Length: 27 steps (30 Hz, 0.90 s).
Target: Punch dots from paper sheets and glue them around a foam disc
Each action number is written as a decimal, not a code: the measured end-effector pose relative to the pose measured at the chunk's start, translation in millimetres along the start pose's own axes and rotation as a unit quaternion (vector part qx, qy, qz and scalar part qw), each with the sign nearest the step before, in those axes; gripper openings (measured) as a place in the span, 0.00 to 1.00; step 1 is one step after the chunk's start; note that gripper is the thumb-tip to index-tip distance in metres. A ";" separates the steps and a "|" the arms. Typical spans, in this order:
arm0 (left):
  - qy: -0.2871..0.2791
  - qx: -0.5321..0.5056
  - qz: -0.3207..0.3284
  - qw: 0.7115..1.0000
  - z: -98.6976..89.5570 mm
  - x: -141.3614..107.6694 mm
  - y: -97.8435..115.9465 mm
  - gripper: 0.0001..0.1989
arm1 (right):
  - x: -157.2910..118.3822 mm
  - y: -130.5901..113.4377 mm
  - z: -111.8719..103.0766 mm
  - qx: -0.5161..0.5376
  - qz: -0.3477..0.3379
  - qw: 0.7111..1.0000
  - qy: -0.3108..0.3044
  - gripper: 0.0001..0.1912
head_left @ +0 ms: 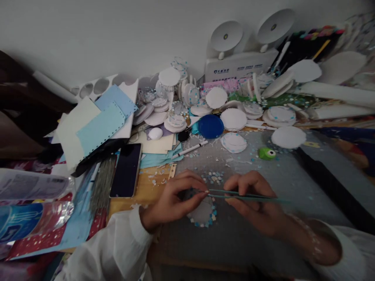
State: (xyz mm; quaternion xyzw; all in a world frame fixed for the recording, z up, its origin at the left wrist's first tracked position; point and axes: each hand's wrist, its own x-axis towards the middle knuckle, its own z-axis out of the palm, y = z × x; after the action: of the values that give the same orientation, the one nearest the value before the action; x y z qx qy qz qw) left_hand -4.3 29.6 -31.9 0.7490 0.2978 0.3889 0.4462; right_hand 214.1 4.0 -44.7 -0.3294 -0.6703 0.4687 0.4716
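Observation:
My right hand [254, 201] grips a pair of green tweezers [218, 193], whose tips point left. Those tips meet the pinched fingertips of my left hand [181, 195], at a tiny pale piece too small to name. Just below the fingertips, a white disc [202, 214] lies on the grey cutting mat [234, 242]; small blue and white paper shapes run around its edge. My left hand covers part of the disc. Loose small paper flowers [215, 177] are scattered between and beyond my hands.
White discs [288, 137], a blue round lid [211, 126] and a green craft punch [266, 153] lie farther back. At left are a phone [125, 170], wires [102, 187], punched blue paper [101, 128] and a bottle [35, 218]. A black strip [336, 187] crosses the right side.

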 end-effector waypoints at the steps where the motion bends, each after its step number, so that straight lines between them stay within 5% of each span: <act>1: 0.001 -0.002 -0.002 1.000 -0.2 0.1 0.5 0.03 | 0.1 0.2 -0.5 0.009 0.005 1.000 0.007 0.11; 27: -0.028 0.001 -0.024 0.999 0.0 -2.0 -0.7 0.05 | -0.1 -5.2 -0.4 -0.001 0.003 1.000 0.000 0.09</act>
State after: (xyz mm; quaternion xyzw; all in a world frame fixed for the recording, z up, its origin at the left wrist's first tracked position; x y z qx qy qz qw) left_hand -5.4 28.3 -33.1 0.7528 0.3032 0.3564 0.4630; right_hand 214.5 2.3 -39.8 -0.3316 -0.6696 0.4694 0.4705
